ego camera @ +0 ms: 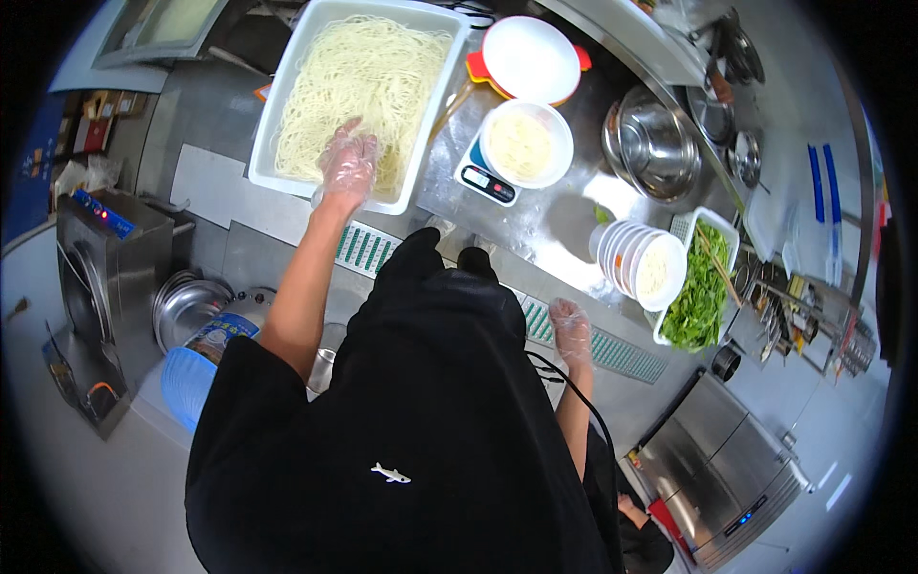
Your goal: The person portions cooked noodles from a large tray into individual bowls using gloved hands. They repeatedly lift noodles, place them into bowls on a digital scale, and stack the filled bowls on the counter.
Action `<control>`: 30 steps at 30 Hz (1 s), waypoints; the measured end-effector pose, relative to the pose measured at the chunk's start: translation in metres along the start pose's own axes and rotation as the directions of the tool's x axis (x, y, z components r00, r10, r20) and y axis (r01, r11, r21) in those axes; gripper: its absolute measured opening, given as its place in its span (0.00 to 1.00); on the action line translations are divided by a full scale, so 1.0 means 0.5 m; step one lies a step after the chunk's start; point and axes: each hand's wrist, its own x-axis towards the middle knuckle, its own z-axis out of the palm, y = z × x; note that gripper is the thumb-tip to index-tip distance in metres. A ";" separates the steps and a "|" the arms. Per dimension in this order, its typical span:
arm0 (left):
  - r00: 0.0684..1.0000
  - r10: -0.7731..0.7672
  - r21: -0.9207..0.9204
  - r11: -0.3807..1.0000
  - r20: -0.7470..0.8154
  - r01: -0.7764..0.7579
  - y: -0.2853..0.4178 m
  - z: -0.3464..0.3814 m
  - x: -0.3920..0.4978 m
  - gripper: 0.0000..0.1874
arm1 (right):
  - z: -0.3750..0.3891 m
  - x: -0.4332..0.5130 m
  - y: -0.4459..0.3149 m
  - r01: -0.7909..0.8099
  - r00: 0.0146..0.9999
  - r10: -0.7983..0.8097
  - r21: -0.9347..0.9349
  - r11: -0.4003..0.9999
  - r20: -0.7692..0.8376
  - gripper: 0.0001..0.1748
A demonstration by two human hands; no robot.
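Note:
My left hand [348, 161], in a clear plastic glove, rests with fingers spread on the noodles [358, 79] near the front of a large white tub [259, 143]. Whether it grips any noodles is not plain. My right hand [571, 331], also gloved, hangs below the front edge of the steel counter with its fingers curled in and nothing seen in them. Between the two, a white bowl [564, 136] with a portion of noodles stands on a small digital kitchen scale [507, 199]. A stack of white bowls [606, 251], the top one holding noodles, is above and right of my right hand.
A white dish with red handles [531, 57] stands behind the scale. Steel bowls [658, 147] sit farther right. Leafy greens [699, 287] with chopsticks fill a white basket at the right end. Another person's arm [632, 511] shows at the bottom right, near a steel cabinet [724, 459].

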 end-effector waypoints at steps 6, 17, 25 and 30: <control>0.996 -0.057 -0.818 0.575 -0.063 -0.019 0.126 -0.162 -0.007 0.21 | -0.029 0.014 -0.235 0.243 0.966 -0.237 -0.056 0.968 0.106 0.26; 0.988 0.056 -0.989 -0.043 -0.145 -0.143 0.385 -0.433 0.003 0.18 | 0.083 0.003 -0.700 0.900 0.403 -0.914 0.206 0.385 -0.053 0.49; 0.895 -0.005 -0.894 0.041 -0.446 -0.445 0.445 -0.623 -0.100 0.17 | 0.206 0.026 -0.716 0.922 0.323 -0.946 0.227 0.314 0.000 0.13; 0.884 -0.011 -0.881 0.086 -0.468 -0.465 0.352 -0.607 -0.048 0.16 | 0.087 0.054 -0.594 0.505 0.771 -0.621 0.456 0.732 0.143 0.14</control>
